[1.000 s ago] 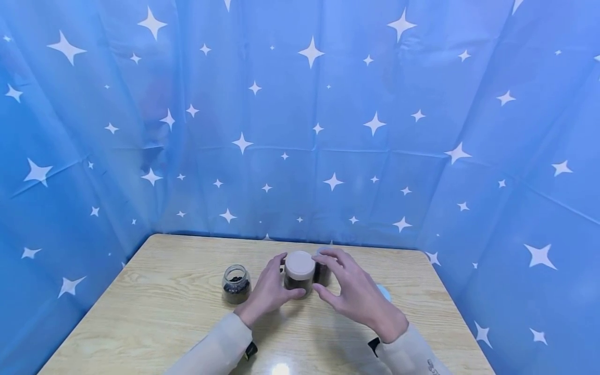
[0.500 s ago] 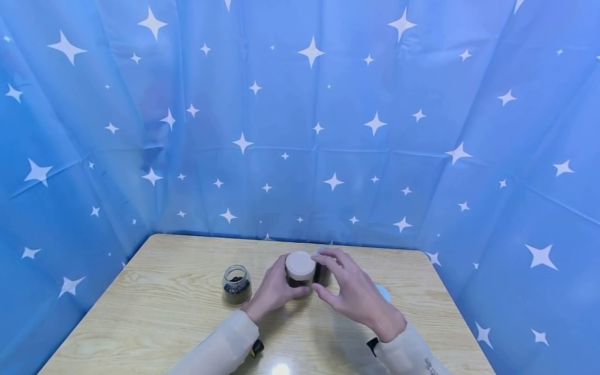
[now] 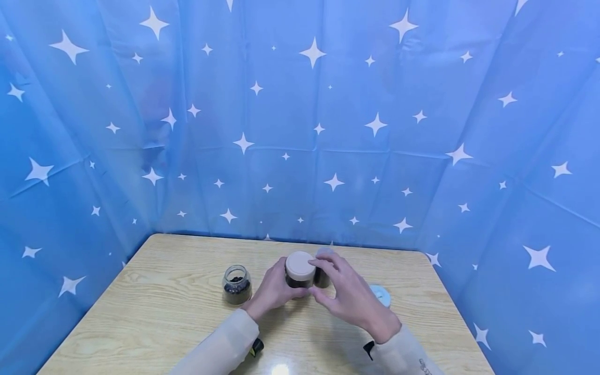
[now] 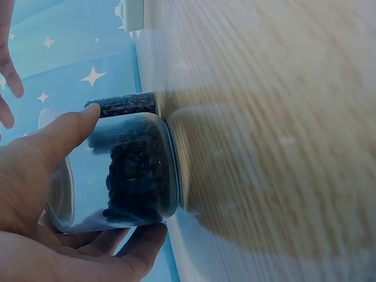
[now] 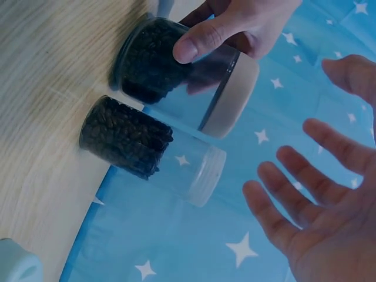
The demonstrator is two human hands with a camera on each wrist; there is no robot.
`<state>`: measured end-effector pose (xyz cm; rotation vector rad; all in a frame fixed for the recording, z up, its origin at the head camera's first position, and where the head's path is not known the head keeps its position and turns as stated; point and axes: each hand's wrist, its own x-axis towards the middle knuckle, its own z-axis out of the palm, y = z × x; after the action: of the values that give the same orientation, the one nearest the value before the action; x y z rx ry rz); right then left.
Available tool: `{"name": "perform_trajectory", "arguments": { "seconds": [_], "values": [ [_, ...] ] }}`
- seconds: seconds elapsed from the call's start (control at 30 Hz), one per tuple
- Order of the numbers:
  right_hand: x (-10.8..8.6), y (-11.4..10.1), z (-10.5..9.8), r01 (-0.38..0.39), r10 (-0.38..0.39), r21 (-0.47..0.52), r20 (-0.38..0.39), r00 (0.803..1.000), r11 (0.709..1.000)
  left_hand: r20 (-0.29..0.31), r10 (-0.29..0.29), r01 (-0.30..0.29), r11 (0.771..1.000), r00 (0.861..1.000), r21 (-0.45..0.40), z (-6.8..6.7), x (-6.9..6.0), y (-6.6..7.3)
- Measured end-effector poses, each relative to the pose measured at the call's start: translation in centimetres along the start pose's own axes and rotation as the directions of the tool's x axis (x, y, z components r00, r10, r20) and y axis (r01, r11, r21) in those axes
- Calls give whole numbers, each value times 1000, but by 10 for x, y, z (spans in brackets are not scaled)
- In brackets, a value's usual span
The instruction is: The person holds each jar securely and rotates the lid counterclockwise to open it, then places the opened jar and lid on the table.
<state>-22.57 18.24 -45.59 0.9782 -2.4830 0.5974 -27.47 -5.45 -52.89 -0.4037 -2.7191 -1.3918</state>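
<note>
The right hand (image 3: 349, 296), fingers spread, hovers beside the jar (image 3: 300, 268), which the left hand (image 3: 271, 287) grips, fingers curled, upright on the table (image 3: 140, 317). From it: blue disc (image 3: 382, 296) toward four o'clock, open jar (image 3: 236, 287) near nine, slim jar (image 5: 147, 148) at two.

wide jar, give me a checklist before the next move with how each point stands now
1. Left hand grips wide jar: ok
2. Wide jar upright: ok
3. Lid on its mouth: ok
4. Lid screwed tight: cannot tell
5. Right hand touching lid: not ok, a gap shows in the right wrist view
6. Narrow jar clear of right hand: ok, apart in that view
</note>
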Motion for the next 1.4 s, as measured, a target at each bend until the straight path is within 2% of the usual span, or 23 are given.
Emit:
{"name": "perform_trajectory", "arguments": {
  "seconds": [0.33,0.63,0.8,0.97,1.4],
  "values": [
    [-3,-1,4,-10,10,-7,9,1000,1000,-15,-12,12,1000,1000,-7,2,1,-2],
    [-5,-1,6,-2,2,-3,6,1000,1000,-36,-9,11,999,999,45,3,-2,-5],
    [-3,-2,5,-5,5,-2,-10,1000,1000,-31,22,-20,997,999,79,3,-5,-2],
    [-1,-4,4,-2,3,4,-20,1000,1000,-61,72,-67,993,996,95,0,-9,4],
    [4,-15,2,34,-34,21,-35,999,999,-60,193,-187,979,979,85,-12,-30,28]
  ]
}}
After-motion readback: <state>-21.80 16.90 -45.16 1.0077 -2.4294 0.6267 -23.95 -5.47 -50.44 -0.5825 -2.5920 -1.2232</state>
